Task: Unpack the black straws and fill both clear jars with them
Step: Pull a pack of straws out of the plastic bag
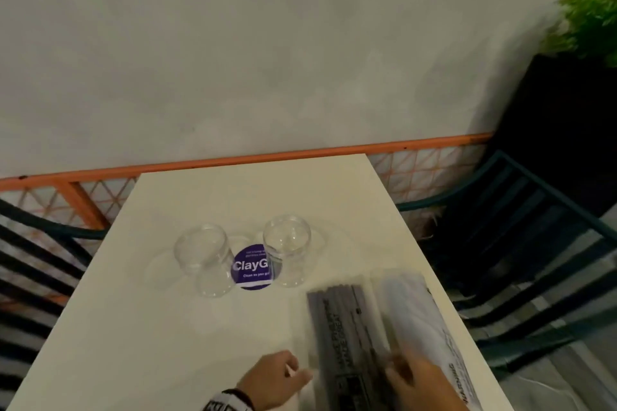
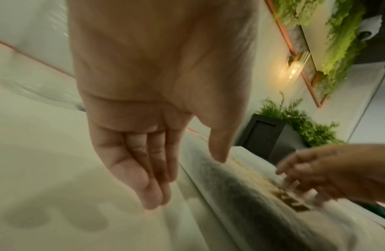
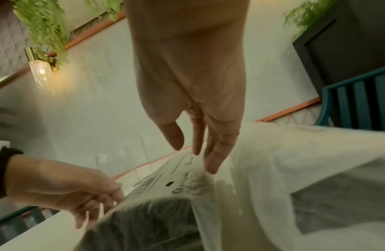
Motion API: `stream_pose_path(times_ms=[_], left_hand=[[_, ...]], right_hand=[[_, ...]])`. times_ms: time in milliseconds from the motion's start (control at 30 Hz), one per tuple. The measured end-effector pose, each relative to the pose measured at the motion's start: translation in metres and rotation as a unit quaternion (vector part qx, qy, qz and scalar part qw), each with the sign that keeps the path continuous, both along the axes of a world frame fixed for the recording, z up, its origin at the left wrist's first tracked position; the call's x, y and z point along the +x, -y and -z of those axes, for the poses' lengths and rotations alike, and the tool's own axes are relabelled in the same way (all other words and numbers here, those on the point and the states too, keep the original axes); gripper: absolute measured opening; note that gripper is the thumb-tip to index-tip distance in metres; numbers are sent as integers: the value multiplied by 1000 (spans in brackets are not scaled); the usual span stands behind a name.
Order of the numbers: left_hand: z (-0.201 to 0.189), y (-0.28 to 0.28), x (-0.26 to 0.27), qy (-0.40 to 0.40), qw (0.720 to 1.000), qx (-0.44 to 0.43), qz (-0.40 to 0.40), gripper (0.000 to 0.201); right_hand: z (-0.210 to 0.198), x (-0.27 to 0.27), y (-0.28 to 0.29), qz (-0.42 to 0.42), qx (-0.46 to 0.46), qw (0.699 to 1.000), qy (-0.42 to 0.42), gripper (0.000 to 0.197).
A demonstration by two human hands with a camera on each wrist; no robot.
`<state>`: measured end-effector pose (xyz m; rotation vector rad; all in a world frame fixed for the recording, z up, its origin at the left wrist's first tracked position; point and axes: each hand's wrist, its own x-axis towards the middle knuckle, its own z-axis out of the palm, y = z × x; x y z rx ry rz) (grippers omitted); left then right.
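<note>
At the near right of the white table [image 1: 140,327], the sealed clear plastic pack of black straws [image 1: 347,337] lay flat. Our left hand [image 1: 270,380] and right hand [image 1: 417,380] hovered open beside it. We judged a hard tear could scatter straws toward the two empty clear jars [image 1: 207,260].

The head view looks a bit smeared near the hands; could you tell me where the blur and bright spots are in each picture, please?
Head view: dim; the right hand and the straw packet are motion-smeared, the two clear jars fairly sharp. Left wrist view: the packet streaks, a wall lamp glows bright, and the left hand looks stretched. Right wrist view: the lamp flares and the plastic is blurred.
</note>
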<state>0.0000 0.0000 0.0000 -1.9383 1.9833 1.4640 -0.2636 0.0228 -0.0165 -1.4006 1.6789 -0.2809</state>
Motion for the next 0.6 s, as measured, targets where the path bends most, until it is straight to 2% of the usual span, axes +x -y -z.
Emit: stream_pose_path(times_ms=[33, 67, 133, 167, 267, 333, 367, 433, 500, 600], left_hand=[[0, 4, -11, 8, 1000, 1, -3, 35], [4, 7, -22, 13, 1000, -9, 2, 41], [9, 8, -39, -3, 1000, -14, -9, 46], [13, 8, -43, -25, 999, -12, -26, 46], [20, 3, -46, -94, 994, -2, -62, 39], [20, -3, -42, -129, 989, 6, -67, 27], [19, -6, -38, -145, 987, 12, -69, 23], [20, -14, -28, -154, 985, 11, -74, 21], [16, -23, -15, -157, 983, 6, -96, 30], [0, -33, 4, -139, 975, -56, -164, 44]], right_hand=[[-19, 9, 2, -7, -24, 999, -27, 83], [-33, 16, 4, -7, -16, 1000, -16, 84], [-20, 18, 10, 2, 9, 1000, -13, 62], [-19, 18, 14, 9, 44, 999, -11, 57], [-25, 24, 18, 32, 58, 997, 39, 75], [-19, 23, 22, 35, 54, 995, 74, 88], [-18, 23, 25, 32, 59, 994, 90, 87], [-24, 29, 26, -7, 76, 990, 117, 61], [-33, 40, 27, -54, 60, 988, 131, 39], [-45, 55, 28, -96, 10, 988, 118, 49]])
